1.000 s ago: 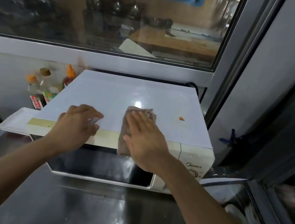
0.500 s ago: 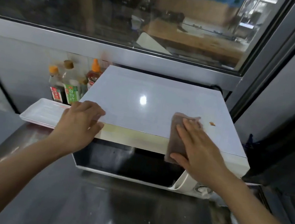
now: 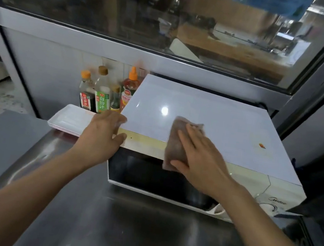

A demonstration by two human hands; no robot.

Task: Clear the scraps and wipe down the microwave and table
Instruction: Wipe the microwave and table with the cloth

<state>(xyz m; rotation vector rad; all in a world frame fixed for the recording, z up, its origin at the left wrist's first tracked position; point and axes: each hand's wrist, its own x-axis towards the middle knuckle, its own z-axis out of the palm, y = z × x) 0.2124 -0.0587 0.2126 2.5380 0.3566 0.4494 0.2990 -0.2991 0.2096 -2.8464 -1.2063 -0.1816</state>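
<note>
We find the right hand [image 3: 199, 161] pressing a brownish cloth [image 3: 176, 145] flat against the front edge of the microwave [image 3: 209, 117] top, fingers straight and spread, so this grip is wide and bears down rather than clasps. The left hand [image 3: 103, 133] steadies the near left corner of the appliance, fingers curled over the edge and thumb against the front face; this grip is narrow and holds the corner. The microwave stands on the steel worktop [image 3: 141, 234], against the wall below the window. In our judgement, a hard sideways stroke could shift the appliance toward the bottles [image 3: 102, 97] standing just beside its left flank and topple them. The cloth overhangs the door and could slip off the edge. A small orange scrap [image 3: 262, 146] lies on the right of the top, not yet cleared, and a careless pass may smear it. The white tray [image 3: 70, 119] left of the microwave appears bare. The bottles are capped; two hold dark liquid, one reddish, and the others we cannot tell.
</note>
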